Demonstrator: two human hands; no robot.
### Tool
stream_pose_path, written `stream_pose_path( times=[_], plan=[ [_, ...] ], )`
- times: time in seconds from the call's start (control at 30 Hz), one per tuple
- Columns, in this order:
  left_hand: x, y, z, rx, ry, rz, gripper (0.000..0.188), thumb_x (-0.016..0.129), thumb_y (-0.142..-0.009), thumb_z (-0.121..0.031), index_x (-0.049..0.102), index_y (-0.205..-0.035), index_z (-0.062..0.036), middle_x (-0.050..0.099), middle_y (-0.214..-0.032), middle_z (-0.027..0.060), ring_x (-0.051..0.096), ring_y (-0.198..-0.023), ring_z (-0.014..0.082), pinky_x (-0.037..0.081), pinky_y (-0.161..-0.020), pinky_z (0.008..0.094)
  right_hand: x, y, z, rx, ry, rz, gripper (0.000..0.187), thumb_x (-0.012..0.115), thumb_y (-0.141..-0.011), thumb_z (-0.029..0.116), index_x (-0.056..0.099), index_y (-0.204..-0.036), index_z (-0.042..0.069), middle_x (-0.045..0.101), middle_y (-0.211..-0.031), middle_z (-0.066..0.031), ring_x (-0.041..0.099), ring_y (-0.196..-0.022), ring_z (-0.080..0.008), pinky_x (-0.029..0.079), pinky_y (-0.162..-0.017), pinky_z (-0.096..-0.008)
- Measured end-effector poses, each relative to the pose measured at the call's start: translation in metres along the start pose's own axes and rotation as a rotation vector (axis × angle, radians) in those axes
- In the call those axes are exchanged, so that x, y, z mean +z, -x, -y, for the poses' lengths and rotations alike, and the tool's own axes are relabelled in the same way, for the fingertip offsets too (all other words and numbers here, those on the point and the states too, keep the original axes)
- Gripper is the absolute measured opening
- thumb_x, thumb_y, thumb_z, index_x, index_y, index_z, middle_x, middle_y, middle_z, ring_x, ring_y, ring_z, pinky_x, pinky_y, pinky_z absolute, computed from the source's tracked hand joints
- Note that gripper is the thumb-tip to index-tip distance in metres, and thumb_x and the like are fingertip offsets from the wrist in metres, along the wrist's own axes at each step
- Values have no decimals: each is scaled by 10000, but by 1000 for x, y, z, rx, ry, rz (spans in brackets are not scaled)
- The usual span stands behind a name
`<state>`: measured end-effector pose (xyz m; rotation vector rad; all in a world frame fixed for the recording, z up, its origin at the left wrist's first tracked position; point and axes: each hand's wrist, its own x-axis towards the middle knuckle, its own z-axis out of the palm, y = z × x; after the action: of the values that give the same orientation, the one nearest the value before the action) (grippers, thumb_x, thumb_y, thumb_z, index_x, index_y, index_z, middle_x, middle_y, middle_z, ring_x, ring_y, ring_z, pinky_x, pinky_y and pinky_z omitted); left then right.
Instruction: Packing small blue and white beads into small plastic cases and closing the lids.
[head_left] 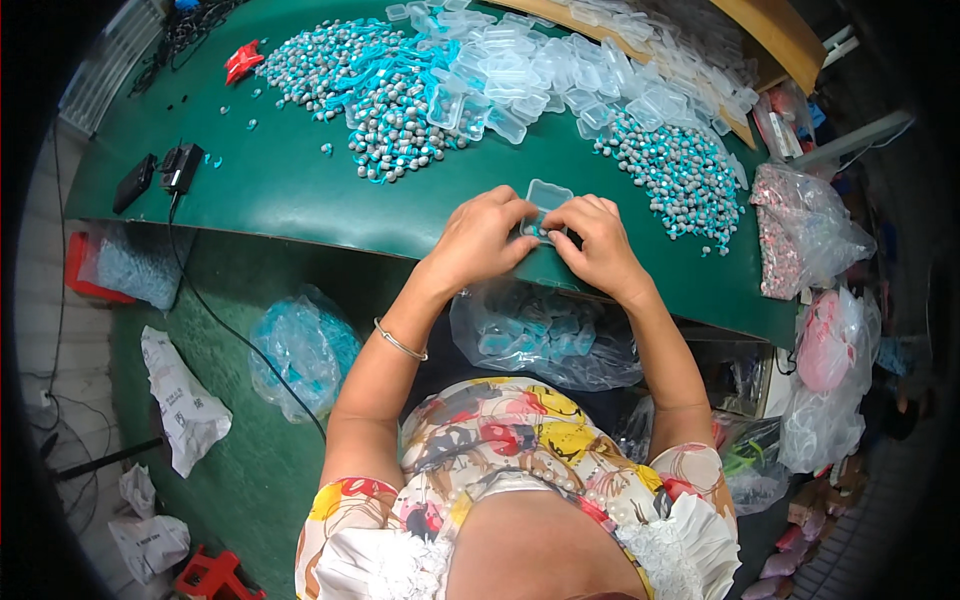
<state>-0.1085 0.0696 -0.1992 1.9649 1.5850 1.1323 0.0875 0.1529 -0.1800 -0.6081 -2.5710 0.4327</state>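
A small clear plastic box [549, 193] with its lid flipped up lies near the front edge of the green table [330, 212]. My left hand [487, 235] grips the box's left side between thumb and fingers. From the right, my right hand [598, 245] reaches in, its fingers closed on a small grey-and-teal piece at the front of the box. Those fingertips partly cover the piece. Farther back spreads a pile of grey-headed pieces with teal tails [390, 130]. A second pile of such pieces [680, 180] lies to the right.
Clear boxes [540, 65] are heaped at the back. A red packet [243, 62] and black devices [180, 168] sit at left. A bag of pinkish pieces [790, 230] stands at the right edge. An open bag of boxes [540, 335] hangs below the table's front edge.
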Motion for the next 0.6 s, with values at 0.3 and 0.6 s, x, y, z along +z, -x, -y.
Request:
stream_pose_path(
  times=[0.3, 0.6],
  plan=[
    [4, 1, 2, 45, -44, -17, 266, 781, -752, -145, 691, -983, -46, 604, -886, 124, 618, -861, 340, 499, -739, 442, 1, -4, -1, -49, 61, -7, 134, 694, -792, 61, 661, -908, 118, 641, -884, -12, 593, -886, -222, 381, -867, -379],
    [12, 5, 7, 61, -86, -88, 255, 779, -777, -171, 694, -993, -64, 606, -869, 98, 619, -832, 312, 500, -706, 421, -18, -18, -5, -129, 104, 204, 122, 695, -760, 50, 644, -853, 109, 621, -856, -11, 582, -873, -216, 366, -885, -395]
  ],
)
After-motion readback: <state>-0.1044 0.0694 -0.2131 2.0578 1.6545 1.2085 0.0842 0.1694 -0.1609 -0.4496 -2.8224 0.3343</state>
